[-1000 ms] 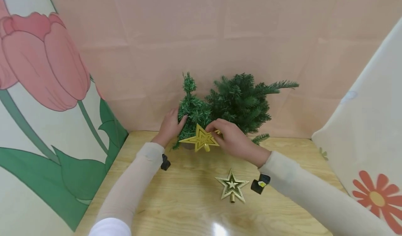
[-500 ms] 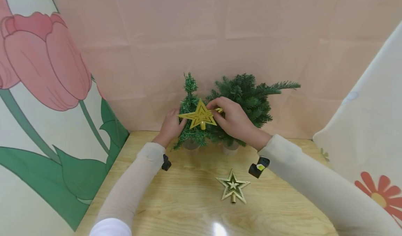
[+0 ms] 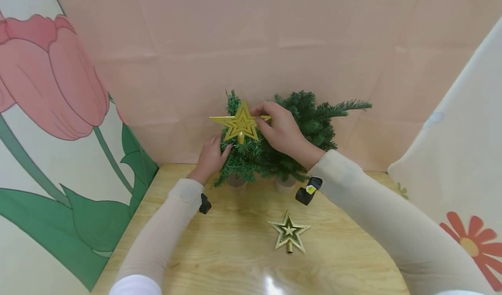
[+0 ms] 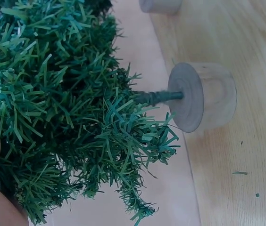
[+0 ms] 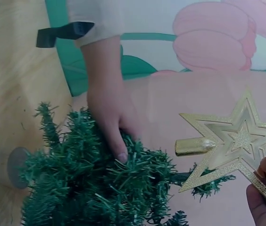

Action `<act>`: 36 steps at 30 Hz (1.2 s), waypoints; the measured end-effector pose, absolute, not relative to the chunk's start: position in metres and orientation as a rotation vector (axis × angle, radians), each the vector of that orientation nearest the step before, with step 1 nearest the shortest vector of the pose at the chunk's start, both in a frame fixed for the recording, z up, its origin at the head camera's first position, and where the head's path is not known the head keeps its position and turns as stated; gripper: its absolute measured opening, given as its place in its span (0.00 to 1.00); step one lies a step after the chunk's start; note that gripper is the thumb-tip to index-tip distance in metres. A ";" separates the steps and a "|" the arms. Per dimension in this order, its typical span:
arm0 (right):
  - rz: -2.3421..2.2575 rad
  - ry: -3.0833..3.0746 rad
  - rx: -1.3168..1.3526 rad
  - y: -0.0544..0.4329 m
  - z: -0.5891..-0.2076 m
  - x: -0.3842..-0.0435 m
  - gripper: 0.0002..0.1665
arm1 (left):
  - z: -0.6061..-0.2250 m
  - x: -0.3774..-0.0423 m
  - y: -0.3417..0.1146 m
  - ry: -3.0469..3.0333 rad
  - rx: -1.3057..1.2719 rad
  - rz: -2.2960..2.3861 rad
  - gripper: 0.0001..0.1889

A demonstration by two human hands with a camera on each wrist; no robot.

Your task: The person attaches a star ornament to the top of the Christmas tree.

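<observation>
Star (image 3: 241,123): raised since one second ago, now before the upper slim tree (image 3: 243,157).
Right hand (image 3: 280,127): pinches one star tip, fingers closed.
Left hand (image 3: 210,155): grips the slim tree's side, thumb forward.
Star finish: gold, nested outlines, glittery borders.
Table (image 3: 219,242): pale wood; second star (image 3: 289,230) flat, bushier tree (image 3: 310,120) behind.
Backdrop (image 3: 211,38): creased pink cloth; tulip panel (image 3: 62,90) at left.

The star (image 3: 240,123) is flat, gold and five-pointed, with smaller star outlines nested inside. Its right-hand tip is pinched between the thumb and right fingers (image 3: 262,107), its short tube (image 3: 241,138) pointing down, to the left of and below them. The tree (image 3: 242,159), green with thin tinsel-like needles, stands upright in the left fingers (image 3: 214,143); its top rises above them and its round, pale base (image 4: 215,96) lies below.
</observation>
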State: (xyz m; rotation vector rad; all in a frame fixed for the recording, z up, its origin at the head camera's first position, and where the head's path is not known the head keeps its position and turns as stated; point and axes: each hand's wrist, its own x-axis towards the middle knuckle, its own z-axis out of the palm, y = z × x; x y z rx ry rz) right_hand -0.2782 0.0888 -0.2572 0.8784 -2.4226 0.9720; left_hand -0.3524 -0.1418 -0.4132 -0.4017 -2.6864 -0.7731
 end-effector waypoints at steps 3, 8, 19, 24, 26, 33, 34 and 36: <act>1.059 -2.431 0.826 0.087 -0.254 -0.282 0.11 | -0.415 -0.352 -0.141 -2.682 -0.411 -0.775 0.35; 1.176 -2.434 0.751 0.085 -0.252 -0.288 0.12 | -0.416 -0.352 -0.142 -2.674 -0.416 -0.765 0.35; 1.267 -2.286 0.717 0.080 -0.242 -0.301 0.12 | -0.414 -0.348 -0.142 -2.680 -0.411 -0.777 0.34; 1.301 -2.238 0.694 0.075 -0.237 -0.308 0.12 | -0.414 -0.350 -0.142 -2.689 -0.402 -0.774 0.34; 1.304 -2.219 0.682 0.074 -0.235 -0.311 0.11 | -0.414 -0.350 -0.142 -2.689 -0.401 -0.786 0.34; 1.287 -2.160 0.650 0.068 -0.231 -0.322 0.09 | -0.412 -0.349 -0.141 -2.706 -0.390 -0.798 0.34; 1.286 -2.153 0.651 0.068 -0.230 -0.324 0.09 | -0.412 -0.349 -0.141 -2.707 -0.388 -0.803 0.34; 1.285 -2.149 0.649 0.067 -0.229 -0.327 0.09 | -0.412 -0.349 -0.141 -2.718 -0.382 -0.797 0.34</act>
